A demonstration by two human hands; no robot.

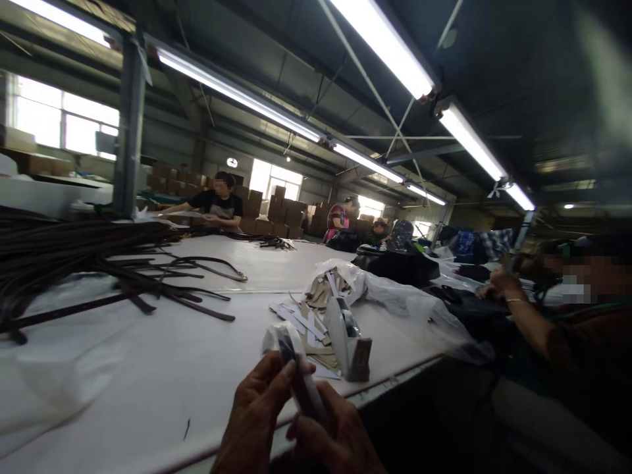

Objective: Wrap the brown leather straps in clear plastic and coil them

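Both hands grip a dark strap (pixel 307 388) with a whitish, translucent wrap (pixel 284 334) at its far end, held over the near edge of the table. My left hand (pixel 257 405) pinches it near the wrapped end, thumb on top. Closer to me, my right hand (pixel 338 431) has its fingers closed around the lower part. A grey tape dispenser (pixel 353 352) stands just beyond my right hand. Behind it lie loose white and beige paper strips (pixel 311 322), spilling from a clear plastic bag (pixel 409 306).
Many dark straps (pixel 89 257) are heaped on the left of the white table (pixel 148 368), near plastic sheeting (pixel 59 382). A co-worker (pixel 567 316) sits close on the right beside black items. Other people work farther back, before stacked cartons (pixel 286 210).
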